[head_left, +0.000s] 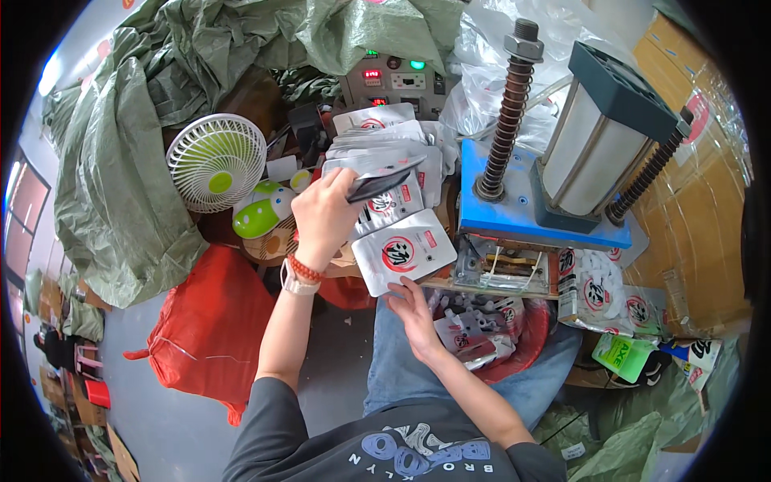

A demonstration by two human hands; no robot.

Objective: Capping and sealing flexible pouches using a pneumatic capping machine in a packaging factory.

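Observation:
My left hand [325, 210] is closed on a flat pouch [384, 183], tilted and seen nearly edge-on with its dark side showing. It is held over a pile of silver-white pouches [377, 138] on the bench. Nearest me lies a white pouch [404, 252] with a round red and black print. At that pouch's lower edge is my right hand [418, 321], its fingers stretched and apart, the tips at or just beside the edge. Right of the pile stands a press with a blue plate [514, 197], a spring-wrapped rod [507, 112] and a large cylinder [598, 136].
A white and green fan [217, 165] stands left of the pile, with a control box [401, 84] behind. Below the press, a red basin [536, 341] holds pouches and white spouts. A red sack [210, 321] sits at left; more pouches [596, 291] lie at right beside cardboard [683, 185].

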